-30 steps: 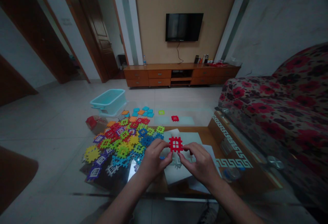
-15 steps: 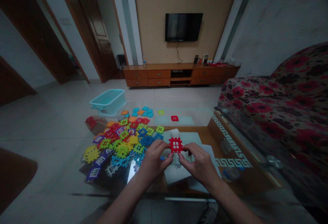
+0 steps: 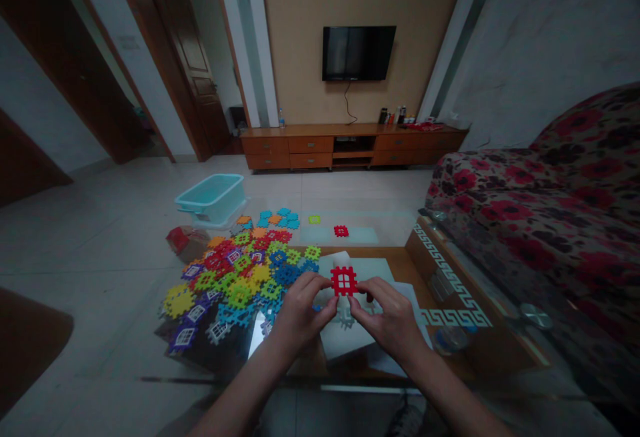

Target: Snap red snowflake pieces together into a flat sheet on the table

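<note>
1. The left hand (image 3: 303, 312) and right hand (image 3: 391, 314) meet at a red tile (image 3: 343, 281), each pinching one side between its fingertips. The grip is narrow, and it holds the tile upright, clear of everything below.
2. The tile sits above a white box (image 3: 345, 344) on a glass table (image 3: 360, 388), with a paper sheet (image 3: 387, 359) beside it. A dark red edge shows behind the right fingers (image 3: 371, 298) – perhaps a second piece, though the view is too poor to say.
3. A heap of colored tiles (image 3: 235, 287) lies just left of the left hand, within easy reach – likely why it is there. Farther off, a blue tub (image 3: 210, 198) stands on the floor.
</note>
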`<control>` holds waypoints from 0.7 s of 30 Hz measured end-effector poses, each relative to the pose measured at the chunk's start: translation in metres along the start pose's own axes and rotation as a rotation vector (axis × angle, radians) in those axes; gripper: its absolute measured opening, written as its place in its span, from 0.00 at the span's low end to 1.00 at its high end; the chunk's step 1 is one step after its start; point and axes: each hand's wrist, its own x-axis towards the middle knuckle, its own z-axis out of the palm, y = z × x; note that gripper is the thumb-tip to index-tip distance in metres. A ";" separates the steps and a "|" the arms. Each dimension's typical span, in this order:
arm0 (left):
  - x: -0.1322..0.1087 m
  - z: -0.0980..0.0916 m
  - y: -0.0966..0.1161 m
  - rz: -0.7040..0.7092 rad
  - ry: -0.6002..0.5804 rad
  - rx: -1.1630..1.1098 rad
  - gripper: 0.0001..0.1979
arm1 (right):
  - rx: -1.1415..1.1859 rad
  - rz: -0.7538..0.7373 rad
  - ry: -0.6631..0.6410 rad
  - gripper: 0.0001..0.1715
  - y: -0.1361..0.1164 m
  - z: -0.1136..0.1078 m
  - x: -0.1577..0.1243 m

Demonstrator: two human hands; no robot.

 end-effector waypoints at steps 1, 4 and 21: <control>0.000 0.000 0.000 0.000 0.000 0.000 0.08 | -0.001 0.000 0.003 0.05 0.000 0.000 0.000; 0.000 0.000 0.000 -0.002 -0.007 0.002 0.08 | 0.002 -0.006 0.016 0.05 -0.001 0.000 0.001; 0.003 0.001 0.005 0.002 -0.159 0.215 0.10 | -0.107 0.122 0.071 0.06 0.042 0.005 0.018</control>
